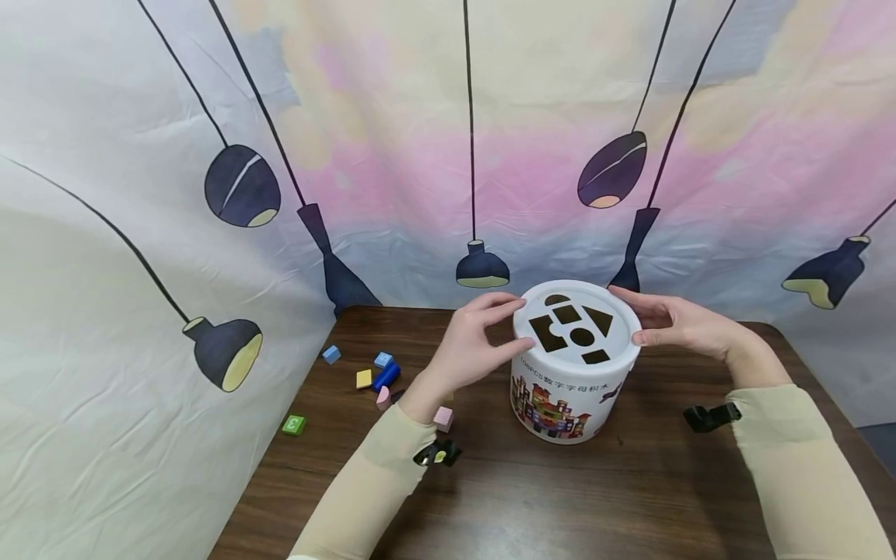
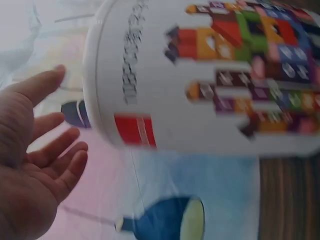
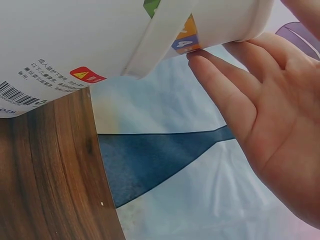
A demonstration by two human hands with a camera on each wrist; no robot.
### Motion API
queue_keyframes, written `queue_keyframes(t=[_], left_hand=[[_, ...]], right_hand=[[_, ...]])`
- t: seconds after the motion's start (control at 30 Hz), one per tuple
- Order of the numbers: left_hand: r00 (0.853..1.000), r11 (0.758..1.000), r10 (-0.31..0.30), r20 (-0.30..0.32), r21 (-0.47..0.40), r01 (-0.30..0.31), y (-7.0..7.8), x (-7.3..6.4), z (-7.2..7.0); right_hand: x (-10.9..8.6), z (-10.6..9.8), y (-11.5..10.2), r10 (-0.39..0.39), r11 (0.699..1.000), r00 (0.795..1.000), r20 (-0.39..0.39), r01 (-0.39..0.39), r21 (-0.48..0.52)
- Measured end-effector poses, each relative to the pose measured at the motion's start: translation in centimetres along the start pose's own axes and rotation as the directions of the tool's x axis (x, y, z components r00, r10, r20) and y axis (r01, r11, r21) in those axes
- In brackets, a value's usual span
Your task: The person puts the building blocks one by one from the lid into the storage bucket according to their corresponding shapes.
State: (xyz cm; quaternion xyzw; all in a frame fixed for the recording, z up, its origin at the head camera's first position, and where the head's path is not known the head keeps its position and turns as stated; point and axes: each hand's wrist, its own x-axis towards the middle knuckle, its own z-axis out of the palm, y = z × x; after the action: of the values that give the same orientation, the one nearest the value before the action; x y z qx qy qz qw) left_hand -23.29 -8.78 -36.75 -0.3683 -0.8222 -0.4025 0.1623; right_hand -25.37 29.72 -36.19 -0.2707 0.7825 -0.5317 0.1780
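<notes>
A white cylindrical block bucket [image 1: 560,404], printed with colourful block buildings, stands upright on the table. Dark shaped cutouts mark its white lid [image 1: 616,346]. My left hand [image 1: 472,342] is spread at the lid's left edge, thumb toward the front; the left wrist view shows a small gap between its fingertips and the rim. At the opposite edge, my right hand [image 1: 682,327] holds the lid's rim, thumb in front and fingers behind. In the right wrist view, those fingertips meet the bucket just by the rim, beyond a white strap handle [image 3: 160,37].
Several loose blocks lie left of the bucket on the brown table [image 1: 546,505]: a green block [image 1: 294,425], a yellow block [image 1: 364,379], a blue cylinder [image 1: 386,377] and a pink cube [image 1: 443,419]. A lamp-patterned curtain [image 1: 406,194] hangs behind.
</notes>
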Motion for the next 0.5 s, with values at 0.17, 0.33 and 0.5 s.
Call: queue_keyframes(t=[0.17, 0.33, 0.5], left_hand=[[0.998, 0.999, -0.036, -0.059, -0.015, 0.035, -2.9, -3.3, -2.1], [0.986, 0.986, -0.162, -0.028, 0.025, 0.162, -6.2, -7.0, -4.4], [0.964, 0.963, -0.262, 0.048, 0.076, 0.258, -8.9, -10.2, -6.2]], right_hand=[[0.0, 0.1, 0.1, -0.002, 1.0, 1.0, -0.006, 0.002, 0.0], [0.0, 0.3, 0.0, 0.007, 1.0, 1.0, -0.016, -0.007, -0.009], [0.0, 0.3, 0.0, 0.007, 1.0, 1.0, -0.022, -0.007, -0.018]])
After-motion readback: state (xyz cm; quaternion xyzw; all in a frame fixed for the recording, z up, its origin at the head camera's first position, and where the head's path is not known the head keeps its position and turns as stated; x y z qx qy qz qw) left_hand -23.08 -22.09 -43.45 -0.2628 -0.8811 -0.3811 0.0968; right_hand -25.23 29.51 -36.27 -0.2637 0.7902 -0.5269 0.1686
